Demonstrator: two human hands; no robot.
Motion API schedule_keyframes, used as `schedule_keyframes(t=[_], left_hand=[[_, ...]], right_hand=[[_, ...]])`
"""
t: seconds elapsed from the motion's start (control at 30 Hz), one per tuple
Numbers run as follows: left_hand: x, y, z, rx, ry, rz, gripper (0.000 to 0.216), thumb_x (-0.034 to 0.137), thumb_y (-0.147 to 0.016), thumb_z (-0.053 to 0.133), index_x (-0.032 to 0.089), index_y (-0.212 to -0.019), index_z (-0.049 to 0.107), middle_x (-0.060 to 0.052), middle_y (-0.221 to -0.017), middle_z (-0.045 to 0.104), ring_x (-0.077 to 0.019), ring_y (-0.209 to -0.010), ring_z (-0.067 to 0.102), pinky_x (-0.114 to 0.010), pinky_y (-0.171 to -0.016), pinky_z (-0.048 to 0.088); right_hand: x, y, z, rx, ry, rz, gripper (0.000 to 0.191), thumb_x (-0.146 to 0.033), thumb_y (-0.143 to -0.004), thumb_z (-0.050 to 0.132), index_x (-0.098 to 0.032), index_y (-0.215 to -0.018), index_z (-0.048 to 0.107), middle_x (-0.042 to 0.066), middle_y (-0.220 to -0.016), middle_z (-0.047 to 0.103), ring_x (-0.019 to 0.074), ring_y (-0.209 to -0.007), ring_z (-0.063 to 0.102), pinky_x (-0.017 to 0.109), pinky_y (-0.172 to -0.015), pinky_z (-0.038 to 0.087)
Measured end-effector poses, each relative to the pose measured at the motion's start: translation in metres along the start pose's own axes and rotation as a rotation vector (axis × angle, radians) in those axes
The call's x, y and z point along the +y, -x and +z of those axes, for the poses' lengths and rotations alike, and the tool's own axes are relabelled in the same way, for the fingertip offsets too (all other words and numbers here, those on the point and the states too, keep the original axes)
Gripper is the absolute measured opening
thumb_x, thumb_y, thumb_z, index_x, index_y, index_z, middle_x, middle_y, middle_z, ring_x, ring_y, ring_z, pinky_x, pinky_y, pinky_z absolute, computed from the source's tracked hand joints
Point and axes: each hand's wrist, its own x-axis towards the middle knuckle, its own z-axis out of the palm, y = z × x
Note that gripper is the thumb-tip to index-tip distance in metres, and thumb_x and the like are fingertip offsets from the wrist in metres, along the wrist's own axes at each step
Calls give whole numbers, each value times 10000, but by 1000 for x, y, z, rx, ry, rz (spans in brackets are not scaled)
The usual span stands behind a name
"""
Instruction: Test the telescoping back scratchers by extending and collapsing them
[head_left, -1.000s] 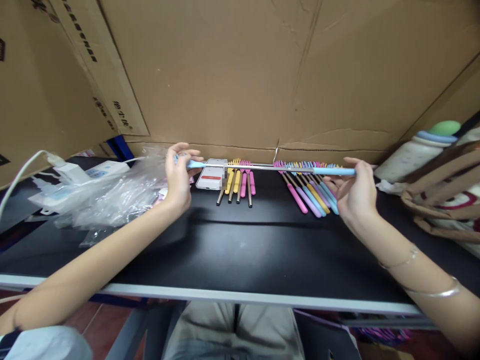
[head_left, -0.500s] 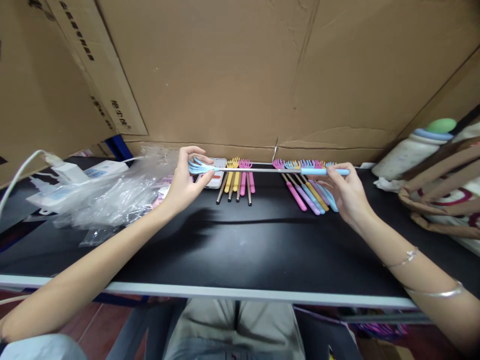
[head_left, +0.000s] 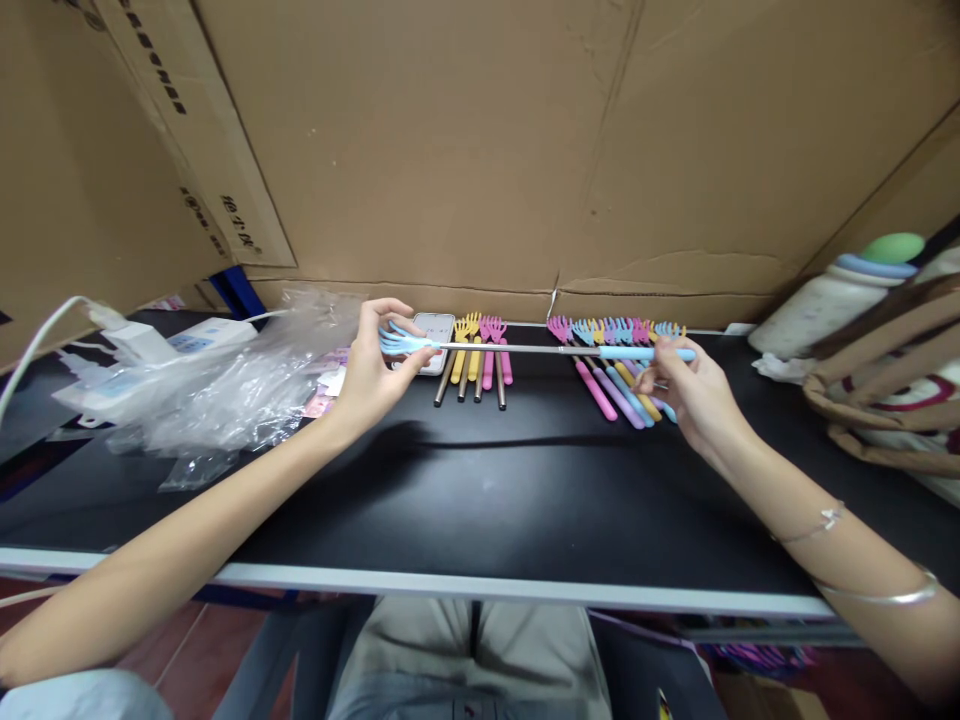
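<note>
Above the table (head_left: 480, 530), the scratcher (head_left: 525, 349) is clamped at its head by the left hand (head_left: 375, 365), at its handle by the right hand (head_left: 694, 392), seemingly to be kept level.

The held scratcher (head_left: 538, 349) is pale blue, its rod (head_left: 510, 348) silver.

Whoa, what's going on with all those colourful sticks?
Someone's left hand holds the blue hand-shaped head of a long stick, and their right hand holds its blue handle. The stick stretches crosswise above the black table. Yellow and pink sticks lie beyond it near a phone; more coloured sticks lie farther right.
</note>
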Motion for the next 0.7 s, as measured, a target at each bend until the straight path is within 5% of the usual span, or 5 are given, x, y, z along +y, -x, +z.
schedule_keyframes(t=[0.23,0.37,0.57,0.7], left_hand=[[3,1,-1,36,-108,135,436,363,-758,719,214,-1031,413,-5,-850,578,-147,-756,602,-279,-693,491],[9,-3,-5,39,-244,143,391,384,-804,655,199,-1042,406,-25,-908,597,-153,-825,617,-279,-737,498],[15,-14,-19,-78,-444,-19,402,383,-802,639,215,-1120,459,-24,-974,663,-162,-830,643,-251,-723,495],[10,-17,-22,-205,-309,-161,453,398,-787,642,216,-1170,483,-12,-904,661,-136,-642,644,-237,-650,507]], right_hand=[[1,2,2,-57,66,-18,549,-674,-653,651,-211,-591,362,-58,-386,400,81,-369,435,218,-426,407],[-2,1,-1,-47,79,-18,543,-698,-675,612,-205,-622,390,-42,-414,443,86,-376,458,224,-429,416],[-18,-1,-4,-87,14,-131,522,-624,-605,722,-204,-754,449,-12,-556,594,116,-425,548,232,-427,441],[-18,-5,-9,-116,35,-109,499,-570,-566,770,-186,-735,499,6,-594,621,117,-481,586,241,-506,488]])
